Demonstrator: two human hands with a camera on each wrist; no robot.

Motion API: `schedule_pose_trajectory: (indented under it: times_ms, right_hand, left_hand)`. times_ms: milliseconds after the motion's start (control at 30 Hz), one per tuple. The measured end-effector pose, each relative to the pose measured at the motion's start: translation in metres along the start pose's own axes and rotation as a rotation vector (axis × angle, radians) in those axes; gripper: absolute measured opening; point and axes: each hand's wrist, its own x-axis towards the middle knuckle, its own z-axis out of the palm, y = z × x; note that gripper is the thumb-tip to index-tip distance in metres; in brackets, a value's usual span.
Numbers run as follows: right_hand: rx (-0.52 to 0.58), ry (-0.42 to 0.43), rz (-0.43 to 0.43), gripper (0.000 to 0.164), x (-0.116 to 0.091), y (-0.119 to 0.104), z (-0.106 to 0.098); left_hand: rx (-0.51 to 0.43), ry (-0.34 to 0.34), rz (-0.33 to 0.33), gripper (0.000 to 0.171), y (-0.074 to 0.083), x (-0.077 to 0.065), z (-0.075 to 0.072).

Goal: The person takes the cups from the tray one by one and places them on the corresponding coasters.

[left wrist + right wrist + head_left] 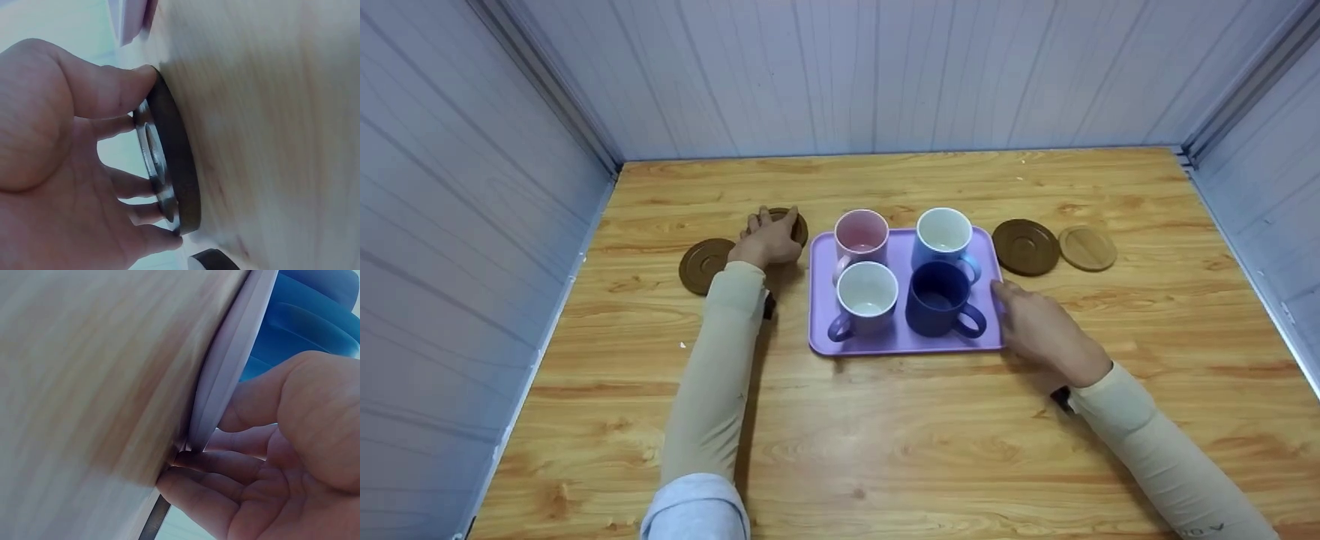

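Note:
At the tray's left, my left hand point(769, 240) spans a round dark brown wooden coaster point(179, 163), its thumb and fingertips on opposite edges. The coaster lies on the table. A second brown coaster point(703, 267) is beside that wrist. My right hand point(1046, 330) holds the right rim of a purple tray point(904, 346), thumb against the rim and fingers low along its edge. On the tray stand a pink mug point(861, 234), a light blue mug point(943, 238), a greyish-purple mug with white inside point(870, 319) and a dark blue mug point(934, 307).
Right of the tray, another brown coaster point(1025, 247) lies next to a smaller light wooden coaster point(1087, 248). The wood-grain table point(885, 442) is bounded by pale panel walls point(840, 82) at the back and both sides.

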Motion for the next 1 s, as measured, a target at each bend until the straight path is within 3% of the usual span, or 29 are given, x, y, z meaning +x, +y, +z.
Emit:
schedule_pose_trajectory:
  times_ms: [467, 1000]
  right_hand:
    - [-0.002, -0.018, 0.015, 0.05, 0.0, 0.001, 0.0]
    - [-0.02, 0.061, -0.041, 0.045, -0.001, 0.002, 0.0]
  left_hand:
    - [-0.059, 0.079, -0.002, 0.085, -0.001, 0.015, 0.006]
    - [-0.042, 0.198, -0.037, 0.086, 0.013, 0.034, 0.012]
